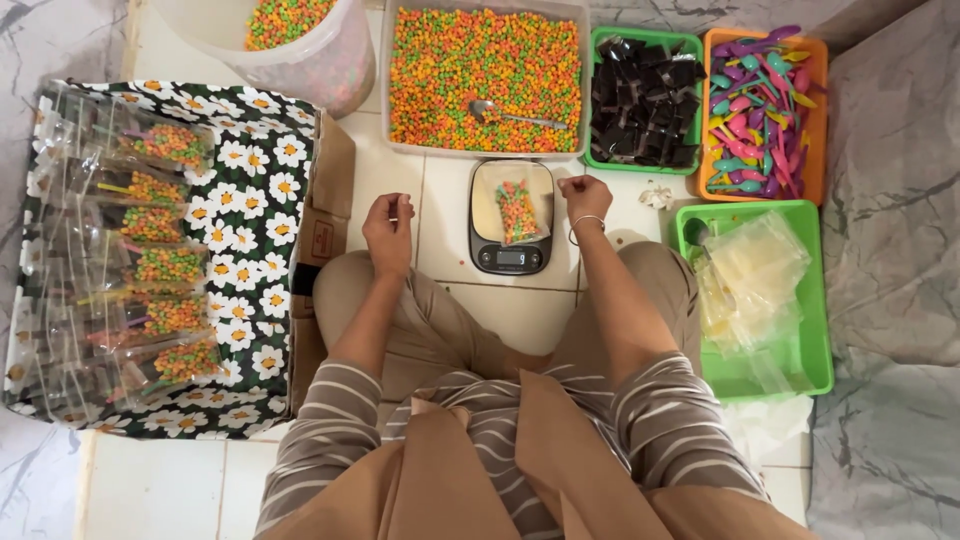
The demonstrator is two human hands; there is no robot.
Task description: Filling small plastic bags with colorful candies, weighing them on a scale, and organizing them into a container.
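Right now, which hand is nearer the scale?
Right. The right hand hangs just beside the kitchen scale's upper right corner, nearly touching it. The left hand sits farther off to the scale's left, with bare tile between them.

Candy bag (pixel 519 211) on the scale (pixel 511 218)
A small clear bag part-filled with orange, green and pink pieces lay flat on the pan of a small digital scale
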